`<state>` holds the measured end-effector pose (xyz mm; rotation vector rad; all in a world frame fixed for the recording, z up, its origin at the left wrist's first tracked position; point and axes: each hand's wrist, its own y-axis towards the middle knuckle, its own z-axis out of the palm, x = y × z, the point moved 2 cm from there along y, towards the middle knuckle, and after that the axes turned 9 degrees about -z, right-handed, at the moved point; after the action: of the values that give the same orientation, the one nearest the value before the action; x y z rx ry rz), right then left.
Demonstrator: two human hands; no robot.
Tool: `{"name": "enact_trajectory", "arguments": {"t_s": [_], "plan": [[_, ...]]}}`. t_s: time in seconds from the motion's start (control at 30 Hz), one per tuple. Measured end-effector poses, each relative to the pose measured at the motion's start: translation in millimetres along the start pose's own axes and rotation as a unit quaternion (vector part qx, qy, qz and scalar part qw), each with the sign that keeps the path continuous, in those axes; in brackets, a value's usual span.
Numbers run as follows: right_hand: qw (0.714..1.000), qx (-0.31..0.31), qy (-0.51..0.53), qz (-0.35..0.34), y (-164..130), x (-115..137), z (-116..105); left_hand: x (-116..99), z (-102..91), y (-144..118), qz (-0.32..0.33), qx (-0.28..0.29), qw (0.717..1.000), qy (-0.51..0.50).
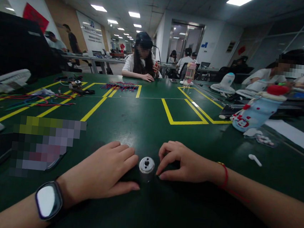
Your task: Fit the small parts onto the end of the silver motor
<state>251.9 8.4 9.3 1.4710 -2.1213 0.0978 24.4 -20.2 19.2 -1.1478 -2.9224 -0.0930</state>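
Note:
A small round metal part (147, 164), like a little motor or cap, stands upright on the green table between my hands. Its silver top has a dark centre and small dark holes. To its left rests my left hand (106, 170), palm down, with the thumb stretched apart from the bent fingers and nothing seen in it. On the other side, my right hand (181, 163) has thumb and index finger brought together close to the table. Whatever may be between those fingertips is too small to make out.
Bundled coloured wires (121, 86) and loose wires (40, 99) lie farther off. At right are a blue bottle (259, 112), a white earbud (255, 159) and a small fan (224, 83). Opposite sits a person (142, 61). A blurred-out object (46, 147) lies left.

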Motion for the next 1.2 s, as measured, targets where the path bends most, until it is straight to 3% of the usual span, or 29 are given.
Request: {"name": "enact_trajectory", "arguments": {"t_s": [0.13,0.23,0.37,0.47,0.6,1.03,1.1,1.2], "plan": [[1.000,0.002,0.004,-0.004,-2.5,3.9,-4.5,-5.1,-1.3,-1.4,-0.004,-0.001,1.000,-0.027],[0.999,-0.008,0.046,0.009,-2.4,5.6,-7.7,-9.3,1.1,-3.5,-0.035,-0.016,0.989,-0.140],[0.983,-0.061,0.161,0.065,-1.7,-2.3,-7.3,-13.1,9.5,-4.4,-0.123,-0.034,0.931,-0.343],[0.955,-0.115,0.243,0.128,-2.3,-13.3,-4.1,-14.5,13.2,-1.2,-0.159,-0.025,0.896,-0.413],[0.927,-0.166,0.290,0.168,-2.6,-21.3,-0.5,-14.1,13.0,3.6,-0.133,-0.009,0.900,-0.416],[0.915,-0.198,0.296,0.187,-6.5,-18.1,-2.0,-19.6,10.2,1.0,-0.133,-0.010,0.912,-0.387],[0.932,-0.169,0.272,0.169,-7.5,-14.0,-3.5,-18.9,10.5,0.1,-0.132,-0.008,0.913,-0.385],[0.985,-0.073,0.142,0.070,-6.2,-2.6,-4.4,-16.3,11.4,-1.0,-0.129,-0.005,0.913,-0.387]]}}
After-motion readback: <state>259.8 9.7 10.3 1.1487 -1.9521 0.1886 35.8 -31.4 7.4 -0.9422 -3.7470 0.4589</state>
